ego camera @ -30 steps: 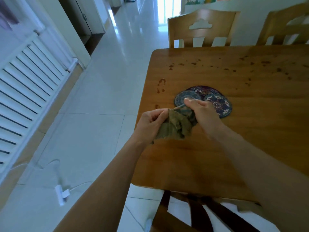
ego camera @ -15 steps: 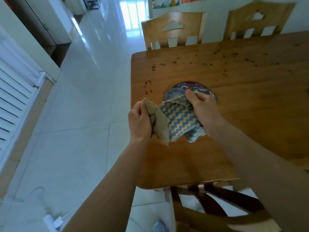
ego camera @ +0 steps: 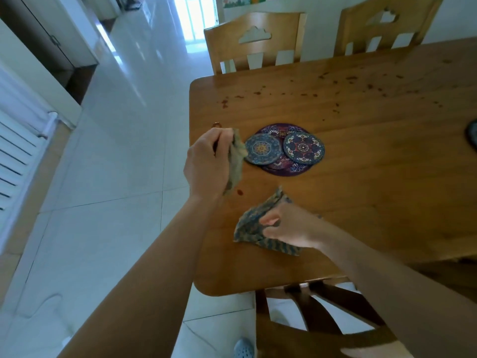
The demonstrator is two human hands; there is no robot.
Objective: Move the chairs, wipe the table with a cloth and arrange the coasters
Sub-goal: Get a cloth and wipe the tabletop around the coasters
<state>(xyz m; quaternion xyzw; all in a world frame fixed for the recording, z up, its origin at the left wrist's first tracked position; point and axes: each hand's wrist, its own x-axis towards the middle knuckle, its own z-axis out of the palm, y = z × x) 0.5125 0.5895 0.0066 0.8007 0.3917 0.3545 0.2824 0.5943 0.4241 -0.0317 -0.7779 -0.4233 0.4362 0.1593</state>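
My left hand (ego camera: 206,164) grips an olive-green cloth (ego camera: 235,161) that hangs just left of the coasters, above the table's left edge. My right hand (ego camera: 289,226) holds a blue-and-yellow zigzag cloth (ego camera: 251,226) bunched on the wooden table (ego camera: 374,177), nearer to me. Two round patterned coasters, a blue one (ego camera: 262,148) and a darker one (ego camera: 304,148), lie side by side on a larger purple mat (ego camera: 284,169). Dark brown spots (ego camera: 335,81) dot the far part of the table, and one red drop (ego camera: 240,192) sits by my left wrist.
Two light wooden chairs (ego camera: 254,42) (ego camera: 384,24) stand at the table's far side. A dark chair back (ego camera: 322,321) is tucked in at the near edge below my right arm. Another dark round item (ego camera: 472,135) shows at the right border. White tiled floor (ego camera: 116,177) lies to the left.
My hands have pulled apart. The right hand drew the zigzag cloth back toward the near edge, uncovering the coasters. The left hand kept the olive cloth and stayed by the table's left edge.
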